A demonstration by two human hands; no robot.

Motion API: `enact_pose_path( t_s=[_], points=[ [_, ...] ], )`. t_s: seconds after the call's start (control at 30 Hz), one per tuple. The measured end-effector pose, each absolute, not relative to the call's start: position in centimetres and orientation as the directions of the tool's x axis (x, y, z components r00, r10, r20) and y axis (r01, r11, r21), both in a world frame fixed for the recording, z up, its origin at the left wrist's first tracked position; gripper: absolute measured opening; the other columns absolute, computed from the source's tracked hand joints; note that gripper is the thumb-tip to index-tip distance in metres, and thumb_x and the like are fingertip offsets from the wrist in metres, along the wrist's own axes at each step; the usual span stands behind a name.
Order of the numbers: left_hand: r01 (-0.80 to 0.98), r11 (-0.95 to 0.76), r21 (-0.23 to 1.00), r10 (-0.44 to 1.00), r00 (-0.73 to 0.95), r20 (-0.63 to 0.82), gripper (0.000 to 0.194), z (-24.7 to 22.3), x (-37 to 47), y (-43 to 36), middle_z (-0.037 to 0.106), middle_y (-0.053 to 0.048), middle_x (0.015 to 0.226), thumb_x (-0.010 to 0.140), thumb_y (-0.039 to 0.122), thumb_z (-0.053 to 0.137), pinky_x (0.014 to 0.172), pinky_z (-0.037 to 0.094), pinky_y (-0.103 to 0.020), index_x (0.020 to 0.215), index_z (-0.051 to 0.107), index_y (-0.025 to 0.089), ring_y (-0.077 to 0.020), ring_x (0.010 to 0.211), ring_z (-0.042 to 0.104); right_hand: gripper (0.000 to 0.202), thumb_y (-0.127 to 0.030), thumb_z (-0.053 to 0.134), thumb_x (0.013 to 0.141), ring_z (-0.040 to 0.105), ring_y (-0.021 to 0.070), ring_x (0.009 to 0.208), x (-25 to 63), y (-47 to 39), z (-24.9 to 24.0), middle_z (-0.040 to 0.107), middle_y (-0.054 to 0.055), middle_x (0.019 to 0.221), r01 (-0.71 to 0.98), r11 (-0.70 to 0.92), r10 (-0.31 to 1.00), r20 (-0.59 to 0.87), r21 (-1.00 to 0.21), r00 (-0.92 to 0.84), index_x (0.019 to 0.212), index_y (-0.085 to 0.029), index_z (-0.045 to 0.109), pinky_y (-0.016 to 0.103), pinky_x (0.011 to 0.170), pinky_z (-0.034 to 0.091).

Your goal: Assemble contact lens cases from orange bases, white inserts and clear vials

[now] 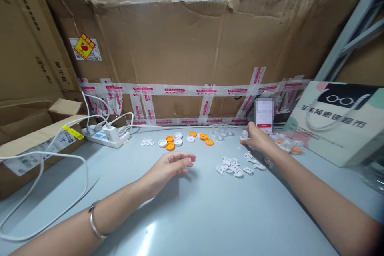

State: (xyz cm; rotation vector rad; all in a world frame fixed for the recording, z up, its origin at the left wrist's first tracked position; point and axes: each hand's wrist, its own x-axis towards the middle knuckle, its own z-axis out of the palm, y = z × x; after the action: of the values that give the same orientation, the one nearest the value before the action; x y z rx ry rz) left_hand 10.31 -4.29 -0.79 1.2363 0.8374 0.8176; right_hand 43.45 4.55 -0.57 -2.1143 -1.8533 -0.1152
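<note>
The right hand (257, 138) pinched a small white-and-orange plastic piece (244, 134); the left hand (170, 165), loosely spread, hovered above the smooth, pale blue-grey tabletop (204, 216).

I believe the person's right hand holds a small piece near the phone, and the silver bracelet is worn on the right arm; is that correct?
Not quite: the head view shows the silver bracelet on the left arm, not the right. The right hand does hold a small piece near the phone.
</note>
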Motion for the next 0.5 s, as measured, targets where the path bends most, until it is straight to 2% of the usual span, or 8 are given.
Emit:
enact_pose_path(
  t_s=[0.13,0.3,0.5],
  points=[
    [-0.064,0.133,0.989,0.872,0.483,-0.086,0.031,-0.8,10.2,-4.3,0.061,-0.011,0.111,0.076,0.037,0.065,0.088,0.040,-0.031,0.099,0.067,0.016,-0.0215,0.104,0.053,0.036,-0.024,0.066,0.066,0.060,0.0267,0.074,43.7,4.5,-0.7,0.062,0.013,0.084,0.988,-0.113,0.954,0.267,-0.101,0.136,0.093,-0.016,0.043,0.029,0.056,0.036],
    [-0.065,0.099,0.993,0.881,0.470,-0.057,0.030,-0.8,10.1,-4.1,0.062,-0.011,0.107,0.076,0.036,0.065,0.087,0.040,-0.032,0.097,0.067,0.015,-0.0217,0.102,0.054,0.016,-0.024,0.055,0.077,0.061,0.0266,0.078,44.3,5.0,-0.5,0.065,0.016,0.084,0.993,-0.116,0.950,0.291,-0.006,0.113,0.089,-0.016,0.048,0.030,0.059,0.035],
    [-0.029,0.055,0.998,0.901,0.433,-0.037,0.029,-0.6,9.7,-3.6,0.064,-0.010,0.106,0.076,0.037,0.064,0.089,0.041,-0.032,0.096,0.068,0.017,-0.0210,0.102,0.055,0.012,-0.017,0.055,0.074,0.058,0.0339,0.090,45.1,4.7,0.0,0.066,0.020,0.088,0.975,-0.195,0.921,0.363,0.110,0.143,0.086,-0.015,0.054,0.036,0.064,0.033]
  ],
)
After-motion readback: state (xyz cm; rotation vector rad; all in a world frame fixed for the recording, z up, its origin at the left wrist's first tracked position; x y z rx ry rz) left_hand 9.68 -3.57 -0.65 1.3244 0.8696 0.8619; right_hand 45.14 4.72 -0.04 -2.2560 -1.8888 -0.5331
